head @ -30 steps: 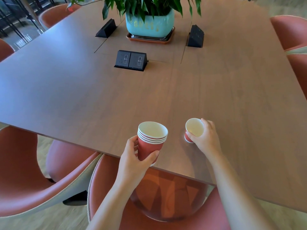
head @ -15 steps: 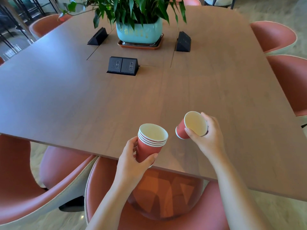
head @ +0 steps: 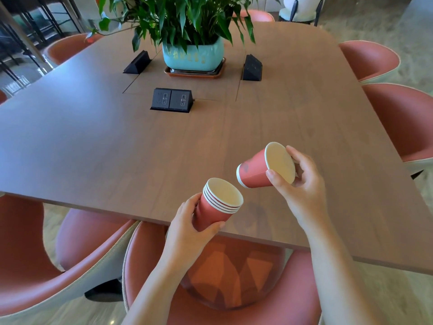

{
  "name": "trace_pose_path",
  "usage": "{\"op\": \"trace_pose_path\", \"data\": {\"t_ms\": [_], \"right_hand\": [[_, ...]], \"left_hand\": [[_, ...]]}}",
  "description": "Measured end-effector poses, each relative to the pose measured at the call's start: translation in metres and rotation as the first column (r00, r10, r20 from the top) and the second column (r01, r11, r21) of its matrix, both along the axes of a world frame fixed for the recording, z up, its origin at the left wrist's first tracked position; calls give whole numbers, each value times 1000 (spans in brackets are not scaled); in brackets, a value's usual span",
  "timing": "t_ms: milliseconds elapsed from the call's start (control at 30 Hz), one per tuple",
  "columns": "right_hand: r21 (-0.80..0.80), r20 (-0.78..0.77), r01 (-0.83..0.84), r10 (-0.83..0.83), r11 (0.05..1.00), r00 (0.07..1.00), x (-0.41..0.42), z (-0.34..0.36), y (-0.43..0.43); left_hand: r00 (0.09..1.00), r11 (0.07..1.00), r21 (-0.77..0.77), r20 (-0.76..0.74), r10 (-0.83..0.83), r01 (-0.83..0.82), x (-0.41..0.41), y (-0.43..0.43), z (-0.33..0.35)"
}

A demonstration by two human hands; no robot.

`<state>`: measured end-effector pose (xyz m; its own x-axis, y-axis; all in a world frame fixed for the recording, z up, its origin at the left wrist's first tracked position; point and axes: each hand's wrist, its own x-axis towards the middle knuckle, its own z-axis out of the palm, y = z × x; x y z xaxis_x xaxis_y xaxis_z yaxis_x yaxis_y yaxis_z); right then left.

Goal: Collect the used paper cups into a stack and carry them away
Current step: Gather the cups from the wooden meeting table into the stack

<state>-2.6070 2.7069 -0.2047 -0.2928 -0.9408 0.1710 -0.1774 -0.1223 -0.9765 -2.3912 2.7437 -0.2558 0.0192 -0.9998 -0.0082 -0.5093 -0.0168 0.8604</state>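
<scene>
A stack of several red paper cups point(head: 216, 205) with white rims is held by my left hand point(head: 187, 227), whose fingers wrap its lower body, above the near edge of the brown table point(head: 93, 146). It tilts to the right. My right hand point(head: 302, 184) pinches a single red paper cup point(head: 260, 171) at its rim. That cup lies almost on its side in the air, base pointing down-left toward the stack's mouth, a short gap apart.
A potted plant in a teal pot point(head: 193, 56) on a tray stands at the table's middle. Three black socket boxes point(head: 172, 99) surround it. Red chairs point(head: 396, 123) line the sides, one point(head: 210, 289) right below my arms.
My right hand lifted the single cup off the table and tipped it over, its base now toward the stack. My left hand tilted the stack to the right. The view moved closer.
</scene>
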Motion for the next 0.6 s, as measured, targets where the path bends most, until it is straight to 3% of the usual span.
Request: {"op": "trace_pose_path", "data": {"t_ms": [600], "right_hand": [[40,51,-289,287,956,956,0,6,15]], "left_hand": [[995,998,-27,90,-53,55,2,5,6]]}}
